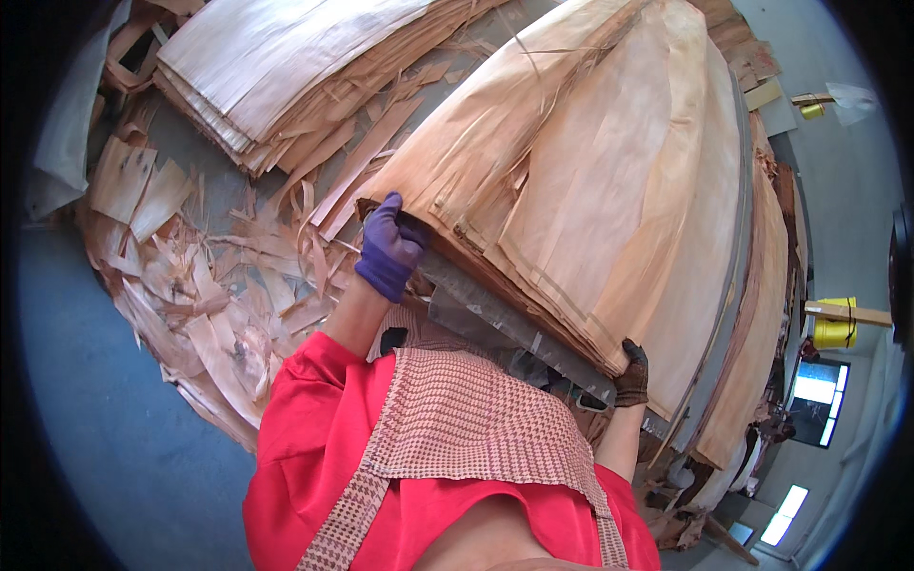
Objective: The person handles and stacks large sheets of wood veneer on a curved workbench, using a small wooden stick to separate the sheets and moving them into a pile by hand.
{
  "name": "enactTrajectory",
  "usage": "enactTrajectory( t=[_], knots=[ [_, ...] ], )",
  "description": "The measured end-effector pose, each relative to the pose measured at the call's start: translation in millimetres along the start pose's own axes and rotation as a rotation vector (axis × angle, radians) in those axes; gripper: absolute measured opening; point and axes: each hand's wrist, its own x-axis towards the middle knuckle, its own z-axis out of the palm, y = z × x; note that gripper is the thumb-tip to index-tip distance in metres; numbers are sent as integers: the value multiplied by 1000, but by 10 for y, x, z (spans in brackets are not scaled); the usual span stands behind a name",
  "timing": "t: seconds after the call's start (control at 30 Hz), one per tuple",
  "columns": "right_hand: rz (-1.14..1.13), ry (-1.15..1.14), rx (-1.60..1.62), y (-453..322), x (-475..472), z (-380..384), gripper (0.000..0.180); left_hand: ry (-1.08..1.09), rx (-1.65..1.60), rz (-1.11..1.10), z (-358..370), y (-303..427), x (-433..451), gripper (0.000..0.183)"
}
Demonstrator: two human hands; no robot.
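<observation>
A stack of thin wood veneer sheets [571,185] lies before me on a grey metal-edged table [514,321], its near edge running between my hands. My left hand [391,246], in a purple knit glove, grips the stack's left near corner. At the right near corner my right hand [633,375], in a dark glove, has its fingers over the top sheet and closes on the edge. The top sheets are tan and pale, with a long dark split down the middle. Fingers beneath the sheets are hidden.
Another veneer stack [285,71] lies at the upper left. Torn veneer scraps [214,307] are heaped on the left, beside the blue-grey floor [107,371]. More veneer sheets [760,285] lie to the right. Yellow buckets [834,325] are farther right, by wooden bars.
</observation>
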Motion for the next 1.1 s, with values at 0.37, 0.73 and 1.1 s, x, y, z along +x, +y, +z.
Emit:
enactTrajectory(
  t=[0.37, 0.73, 1.1],
  knots=[
    [-440, 248, -1138, -811, 63, 20, 55, 68, 166, 105, -98, -16, 268, 17],
    [-1521, -517, -1549, -303, -581, 3529, 81, -48, 122, 205, 36, -282, 113, 12],
    [-1562, -430, -1536, -284, -642, 3987, 50, -65, -217, 100, 626, -234, -677, 17]
  ],
)
